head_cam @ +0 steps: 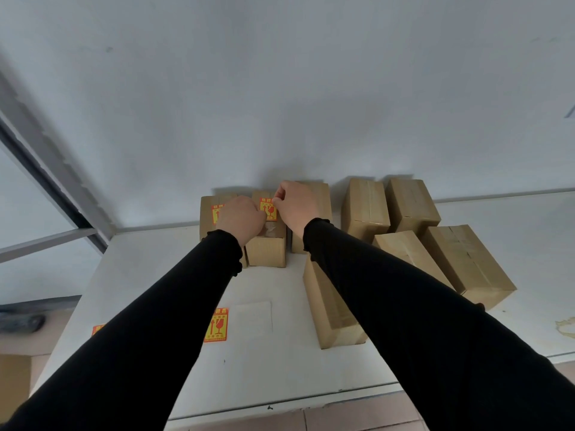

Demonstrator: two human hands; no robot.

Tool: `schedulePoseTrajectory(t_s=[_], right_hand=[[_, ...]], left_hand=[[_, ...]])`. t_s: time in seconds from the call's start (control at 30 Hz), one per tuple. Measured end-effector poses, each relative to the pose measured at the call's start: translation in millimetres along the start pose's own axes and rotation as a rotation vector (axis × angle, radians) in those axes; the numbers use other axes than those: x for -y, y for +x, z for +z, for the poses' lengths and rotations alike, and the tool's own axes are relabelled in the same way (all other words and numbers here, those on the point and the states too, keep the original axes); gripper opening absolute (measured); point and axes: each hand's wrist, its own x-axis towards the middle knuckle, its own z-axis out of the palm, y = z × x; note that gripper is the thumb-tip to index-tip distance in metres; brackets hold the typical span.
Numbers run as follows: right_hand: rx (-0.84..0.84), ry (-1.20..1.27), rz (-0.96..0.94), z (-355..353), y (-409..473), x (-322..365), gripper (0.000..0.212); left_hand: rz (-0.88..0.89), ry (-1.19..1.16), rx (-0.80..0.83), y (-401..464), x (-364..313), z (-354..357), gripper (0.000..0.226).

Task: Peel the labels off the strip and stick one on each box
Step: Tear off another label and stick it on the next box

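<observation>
Several brown cardboard boxes stand on a white table (270, 368). At the far left, one box (208, 213) carries a red-and-yellow fragile label (217, 213). On the box beside it (269, 248) lies a second label (268, 209), and both my hands rest on that label. My left hand (241, 217) presses its lower left edge with fingers curled. My right hand (295, 204) pinches its upper right corner. The backing strip (252, 318) lies near the table's front with one label (216, 325) still on it. Another label (98, 330) peeks out beside my left sleeve.
Unlabelled boxes stand to the right: one behind my right hand (320, 197), two at the back (365, 209) (412, 203), two nearer (404, 250) (466, 262), and one under my right forearm (333, 312). A white wall rises behind the table. A brown stain (564, 326) marks the table's right edge.
</observation>
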Motion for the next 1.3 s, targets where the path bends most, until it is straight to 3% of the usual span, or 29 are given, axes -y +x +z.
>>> schedulePoseTrajectory(t_s=[0.67, 0.8, 0.9, 1.13, 1.3], right_hand=[[0.047, -0.148, -0.036, -2.1, 4.9, -1.1, 0.003], [0.046, -0.128, -0.022, -3.9, 7.6, -1.3, 0.016], [0.040, -0.164, -0.019, -5.6, 6.9, 0.7, 0.009], [0.059, -0.193, -0.069, -7.2, -0.8, 2.7, 0.016], [0.155, -0.276, -0.170, -16.8, -4.9, -6.3, 0.016]], left_hand=[[-0.013, 0.113, -0.005, 3.1, -2.2, 2.8, 0.037], [-0.006, 0.133, -0.043, 0.4, 2.3, 2.5, 0.040], [0.020, 0.154, -0.068, -3.7, 2.9, 1.8, 0.033], [0.116, 0.102, -0.142, -12.4, 4.5, -1.1, 0.012], [0.205, 0.211, -0.015, -7.0, 3.6, -6.2, 0.031]])
